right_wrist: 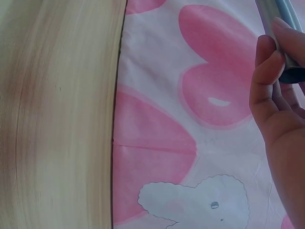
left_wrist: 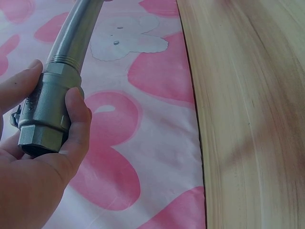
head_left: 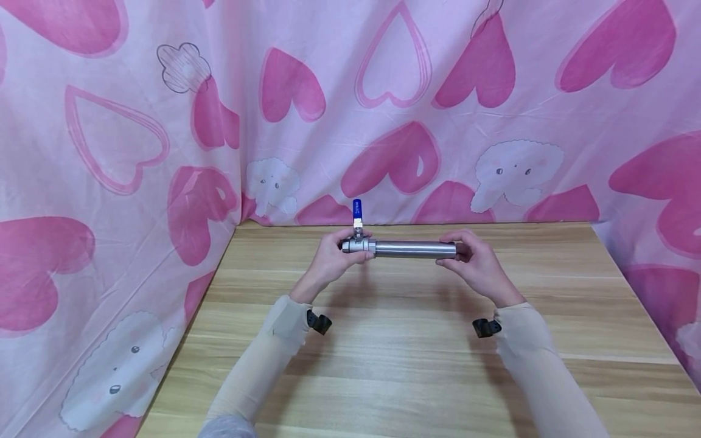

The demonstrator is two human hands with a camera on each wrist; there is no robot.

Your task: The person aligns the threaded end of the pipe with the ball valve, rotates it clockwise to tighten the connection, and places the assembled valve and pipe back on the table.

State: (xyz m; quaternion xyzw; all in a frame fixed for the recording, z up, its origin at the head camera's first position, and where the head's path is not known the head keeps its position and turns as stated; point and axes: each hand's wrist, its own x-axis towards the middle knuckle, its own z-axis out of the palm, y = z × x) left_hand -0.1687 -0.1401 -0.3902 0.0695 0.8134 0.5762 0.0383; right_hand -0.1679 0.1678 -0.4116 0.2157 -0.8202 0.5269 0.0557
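Curtain beyond tabletop, left hand with fingers round valve, right hand likewise round pipe

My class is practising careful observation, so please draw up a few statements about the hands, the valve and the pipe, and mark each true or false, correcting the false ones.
1. The left hand holds the valve. True.
2. The valve's handle has a red grip. False: its grip is blue.
3. The right hand holds the pipe at the end away from the valve. True.
4. The pipe is lying on the wooden table. False: the two hands hold it up above the table.
5. Screw threads show on the pipe where it meets the valve. True.
6. The fabric behind the table is plain white. False: it is pink, printed with hearts.
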